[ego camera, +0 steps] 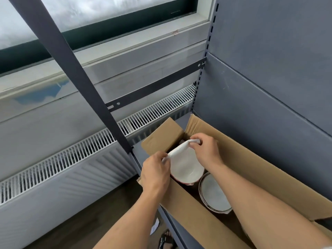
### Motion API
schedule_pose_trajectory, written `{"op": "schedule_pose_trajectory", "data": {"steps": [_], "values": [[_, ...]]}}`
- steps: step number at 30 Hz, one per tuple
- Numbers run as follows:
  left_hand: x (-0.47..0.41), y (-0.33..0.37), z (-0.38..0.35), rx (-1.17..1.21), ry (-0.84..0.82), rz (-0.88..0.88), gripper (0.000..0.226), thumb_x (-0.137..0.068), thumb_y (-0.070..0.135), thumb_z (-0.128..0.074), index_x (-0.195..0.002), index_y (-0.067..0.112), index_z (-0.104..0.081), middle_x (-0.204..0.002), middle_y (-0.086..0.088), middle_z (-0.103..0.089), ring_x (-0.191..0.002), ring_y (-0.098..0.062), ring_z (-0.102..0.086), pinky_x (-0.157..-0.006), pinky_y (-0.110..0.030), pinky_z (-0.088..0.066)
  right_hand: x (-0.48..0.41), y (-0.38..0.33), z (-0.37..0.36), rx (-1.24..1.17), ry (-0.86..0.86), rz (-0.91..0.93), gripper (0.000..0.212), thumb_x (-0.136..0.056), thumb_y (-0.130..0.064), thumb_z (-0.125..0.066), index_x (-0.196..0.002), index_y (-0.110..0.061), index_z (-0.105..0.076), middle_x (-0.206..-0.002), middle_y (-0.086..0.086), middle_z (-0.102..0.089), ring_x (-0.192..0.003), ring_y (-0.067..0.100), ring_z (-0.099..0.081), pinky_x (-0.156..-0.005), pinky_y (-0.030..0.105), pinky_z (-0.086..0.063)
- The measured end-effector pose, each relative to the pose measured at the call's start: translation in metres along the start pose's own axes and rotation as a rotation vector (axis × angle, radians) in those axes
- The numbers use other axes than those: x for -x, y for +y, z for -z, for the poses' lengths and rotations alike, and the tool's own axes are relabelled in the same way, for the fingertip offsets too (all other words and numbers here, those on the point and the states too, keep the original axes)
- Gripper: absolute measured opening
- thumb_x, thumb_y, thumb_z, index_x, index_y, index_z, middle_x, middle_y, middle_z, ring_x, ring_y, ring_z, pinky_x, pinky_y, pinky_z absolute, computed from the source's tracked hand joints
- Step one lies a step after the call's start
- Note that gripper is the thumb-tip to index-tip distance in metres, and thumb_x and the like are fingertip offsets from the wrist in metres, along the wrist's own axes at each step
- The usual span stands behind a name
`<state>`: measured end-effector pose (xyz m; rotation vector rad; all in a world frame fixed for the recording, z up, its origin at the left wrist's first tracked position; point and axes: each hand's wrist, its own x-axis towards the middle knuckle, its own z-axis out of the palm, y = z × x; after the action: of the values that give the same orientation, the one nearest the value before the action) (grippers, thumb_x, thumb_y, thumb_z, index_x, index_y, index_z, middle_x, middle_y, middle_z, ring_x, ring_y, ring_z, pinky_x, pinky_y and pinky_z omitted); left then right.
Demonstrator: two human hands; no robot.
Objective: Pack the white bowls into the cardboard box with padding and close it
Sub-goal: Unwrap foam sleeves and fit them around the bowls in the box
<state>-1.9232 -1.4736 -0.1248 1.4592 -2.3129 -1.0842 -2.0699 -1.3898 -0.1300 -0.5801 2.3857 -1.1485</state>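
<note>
An open cardboard box [251, 164] sits on a dark grey shelf, flaps up. At its far end lies a white bowl [186, 168] with a reddish outside. A strip of white padding [179, 148] stretches over the bowl's far rim. My left hand [156, 171] pinches the strip's left end at the box wall. My right hand [206, 148] pinches its right end above the bowl. A second white bowl [213, 193] lies nearer in the box, partly hidden by my right forearm.
The shelf's grey back panel [269, 78] rises right of the box, and a slanted dark upright [71, 60] crosses on the left. A white radiator [71, 159] runs below the window. A sandalled foot [167, 239] and white paper scrap [155, 227] are on the brown floor.
</note>
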Motion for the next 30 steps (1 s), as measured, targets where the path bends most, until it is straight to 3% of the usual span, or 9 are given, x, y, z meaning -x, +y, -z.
{"op": "schedule_pose_trajectory", "data": {"steps": [4,7,10,12,15,19,22,25,30], "values": [[-0.002,0.000,-0.006,-0.084,0.030,-0.072,0.018,-0.097,0.028,-0.055,-0.109,0.023,-0.067,-0.103,0.005,-0.064,-0.091,-0.013,-0.056,-0.076,-0.030,-0.048,-0.012,0.004,-0.009,0.031,0.004,0.021,0.011,-0.089,-0.014,-0.064,-0.099,-0.015,-0.067,-0.087,-0.002,-0.065,-0.082,0.012,-0.057,-0.055,0.006,-0.035],[-0.003,0.000,-0.008,-0.231,0.034,-0.150,0.019,-0.098,0.027,-0.052,-0.111,0.021,-0.066,-0.103,0.001,-0.060,-0.086,-0.021,-0.057,-0.072,-0.034,-0.048,-0.017,0.007,-0.016,0.112,0.022,0.050,0.006,-0.091,-0.021,-0.062,-0.096,-0.021,-0.063,-0.085,-0.004,-0.066,-0.082,0.016,-0.060,-0.060,0.022,-0.046],[-0.007,0.000,-0.010,-0.516,0.015,-0.258,0.005,-0.083,0.022,-0.073,-0.087,0.022,-0.071,-0.076,0.000,-0.059,-0.054,-0.023,-0.053,-0.044,-0.030,-0.036,-0.018,0.008,-0.023,0.258,0.060,0.099,0.006,-0.095,-0.031,-0.057,-0.097,-0.026,-0.059,-0.089,-0.004,-0.069,-0.083,0.021,-0.062,-0.064,0.032,-0.050],[-0.012,-0.002,-0.016,-0.656,-0.005,-0.272,0.009,-0.074,0.021,-0.080,-0.077,0.023,-0.071,-0.068,0.002,-0.055,-0.047,-0.020,-0.047,-0.042,-0.026,-0.025,-0.018,0.009,-0.025,0.339,0.079,0.129,0.010,-0.097,-0.035,-0.053,-0.099,-0.026,-0.058,-0.093,-0.004,-0.070,-0.085,0.022,-0.063,-0.064,0.031,-0.045],[-0.014,0.001,-0.018,-0.740,-0.023,-0.270,0.004,-0.082,0.020,-0.070,-0.086,0.022,-0.070,-0.078,0.002,-0.058,-0.064,-0.022,-0.055,-0.051,-0.030,-0.029,-0.017,0.009,-0.028,0.417,0.060,0.138,0.015,-0.100,-0.036,-0.049,-0.103,-0.024,-0.058,-0.099,-0.003,-0.069,-0.089,0.024,-0.062,-0.066,0.030,-0.041],[-0.012,0.010,-0.021,-0.853,-0.095,-0.281,0.021,-0.095,0.007,-0.045,-0.108,0.015,-0.060,-0.105,-0.005,-0.057,-0.096,-0.027,-0.055,-0.067,-0.034,-0.032,-0.017,0.011,-0.032,0.505,0.024,0.126,0.020,-0.101,-0.038,-0.043,-0.106,-0.025,-0.058,-0.104,-0.002,-0.069,-0.093,0.024,-0.062,-0.069,0.031,-0.039],[-0.012,0.016,-0.023,-0.911,-0.142,-0.278,0.026,-0.096,0.004,-0.045,-0.113,0.014,-0.062,-0.110,-0.006,-0.059,-0.102,-0.027,-0.055,-0.070,-0.034,-0.033,-0.016,0.012,-0.032,0.538,-0.026,0.100,0.029,-0.103,-0.037,-0.039,-0.120,-0.028,-0.060,-0.119,-0.002,-0.066,-0.103,0.026,-0.061,-0.073,0.032,-0.039],[-0.010,0.019,-0.024,-0.933,-0.201,-0.245,0.026,-0.095,0.005,-0.047,-0.115,0.014,-0.063,-0.112,-0.005,-0.063,-0.107,-0.027,-0.051,-0.072,-0.034,-0.034,-0.015,0.011,-0.031,0.624,-0.136,0.116,0.037,-0.103,-0.038,-0.034,-0.137,-0.034,-0.049,-0.132,0.000,-0.058,-0.112,0.029,-0.058,-0.082,0.037,-0.044],[-0.009,0.021,-0.027,-0.980,-0.262,-0.207,0.025,-0.096,0.011,-0.045,-0.111,0.017,-0.064,-0.107,-0.001,-0.066,-0.108,-0.025,-0.044,-0.075,-0.034,-0.031,-0.002,0.010,-0.032,0.768,-0.281,0.172,0.045,-0.101,-0.028,-0.037,-0.145,-0.035,-0.036,-0.147,0.009,-0.036,-0.118,0.031,-0.052,-0.085,0.040,-0.043]]}}
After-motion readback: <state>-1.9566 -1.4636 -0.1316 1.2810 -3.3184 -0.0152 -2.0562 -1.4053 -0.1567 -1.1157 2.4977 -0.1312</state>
